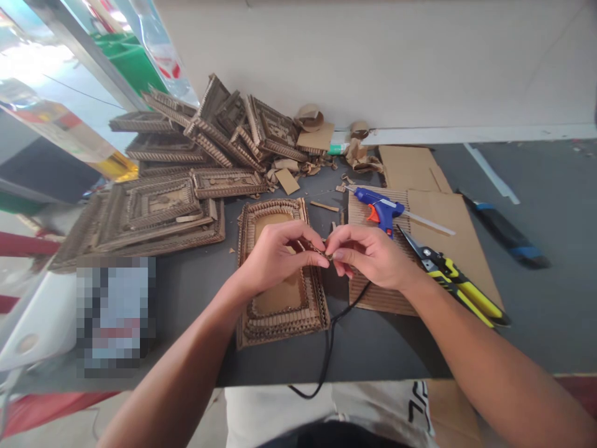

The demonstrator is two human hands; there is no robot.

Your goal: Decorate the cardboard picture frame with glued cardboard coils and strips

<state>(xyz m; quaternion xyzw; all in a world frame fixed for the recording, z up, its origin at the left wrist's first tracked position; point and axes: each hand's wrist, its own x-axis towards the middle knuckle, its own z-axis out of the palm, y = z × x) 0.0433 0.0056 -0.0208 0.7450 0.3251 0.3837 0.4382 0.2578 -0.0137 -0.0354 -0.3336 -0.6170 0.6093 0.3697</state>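
My left hand (286, 254) and my right hand (368, 254) meet fingertip to fingertip, pinching a small thin strip of brown cardboard (328, 254) between them. Most of the strip is hidden by the fingers. Below my left hand lies a rectangular corrugated cardboard frame (280, 323) with layered, ridged borders, partly covered by that hand. Just beyond my right hand a blue glue gun (380, 208) with an orange trigger rests on a corrugated cardboard sheet (373, 300). Yellow-and-black snips (457, 283) lie beside my right forearm.
Finished-looking cardboard frames (224, 134) are heaped at the back left, with larger ones (153, 211) stacked nearer. Paper scraps (361, 155) lie by the wall. A utility knife (508, 233) is at the right. A black cord (329, 348) hangs over the front edge.
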